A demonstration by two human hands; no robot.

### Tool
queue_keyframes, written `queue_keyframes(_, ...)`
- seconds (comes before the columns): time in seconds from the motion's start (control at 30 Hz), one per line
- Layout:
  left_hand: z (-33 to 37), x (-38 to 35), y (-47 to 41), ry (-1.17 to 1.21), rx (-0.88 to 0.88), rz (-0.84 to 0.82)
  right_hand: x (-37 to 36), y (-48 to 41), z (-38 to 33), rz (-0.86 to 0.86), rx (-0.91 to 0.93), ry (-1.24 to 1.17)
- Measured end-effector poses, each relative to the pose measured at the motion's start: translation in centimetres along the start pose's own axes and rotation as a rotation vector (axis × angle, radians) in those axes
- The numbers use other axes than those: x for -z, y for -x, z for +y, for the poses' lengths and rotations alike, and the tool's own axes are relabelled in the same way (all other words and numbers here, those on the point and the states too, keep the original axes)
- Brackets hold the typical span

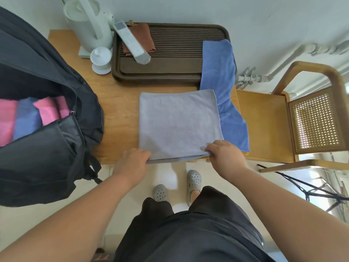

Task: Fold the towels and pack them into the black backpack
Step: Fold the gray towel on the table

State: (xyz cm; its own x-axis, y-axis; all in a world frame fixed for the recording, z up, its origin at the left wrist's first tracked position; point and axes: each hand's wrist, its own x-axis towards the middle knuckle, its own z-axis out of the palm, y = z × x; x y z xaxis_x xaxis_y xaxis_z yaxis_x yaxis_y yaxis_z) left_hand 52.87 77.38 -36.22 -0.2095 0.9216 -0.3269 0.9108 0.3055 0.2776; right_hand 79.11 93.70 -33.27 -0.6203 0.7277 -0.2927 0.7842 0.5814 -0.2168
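Observation:
A grey towel [177, 121] lies folded in half on the wooden table [117, 118], its doubled edge at the table's near side. My left hand [132, 161] pinches its near left corner. My right hand [224, 154] pinches its near right corner. A blue towel [221, 72] lies unfolded to the right, partly under the grey one and draped over the tray. The black backpack [47, 144] stands open at the left, with folded pink and blue towels [28, 118] inside it.
A dark brown slatted tray [170, 70] at the back holds a brown cloth [141, 35] and a white remote [130, 42]. A white kettle [90, 23] and lidded cup [101, 59] stand back left. A wooden cane chair [302, 118] is right of the table.

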Motion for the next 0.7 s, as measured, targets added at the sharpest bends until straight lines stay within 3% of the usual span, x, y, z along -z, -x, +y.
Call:
queue_keyframes(0.13, -0.7, 2.2, 1.0, 0.217, 0.044, -0.017, 2.6, 0.4, 0.0, -0.162, -0.050, -0.051)
queue_keyframes(0.27, -1.0, 4.4, 1.1, 0.280, 0.093, -0.213, 4.7, 0.2, 0.2, -0.394, -0.080, -0.158)
queue_keyframes(0.37, -1.2, 5.3, 0.4, 0.346, 0.146, -0.293, 5.5, -0.8, 0.7, -0.431, -0.072, -0.179)
queue_keyframes(0.6, -1.7, 6.2, -3.5, 0.711, 0.516, -0.007, 7.0, -6.2, 2.0, -0.326, -0.157, -0.329)
queue_keyframes(0.7, -1.6, 6.3, -5.5, 0.741, 0.609, 0.085, 7.9, -9.2, 1.7, -0.282, -0.171, -0.290)
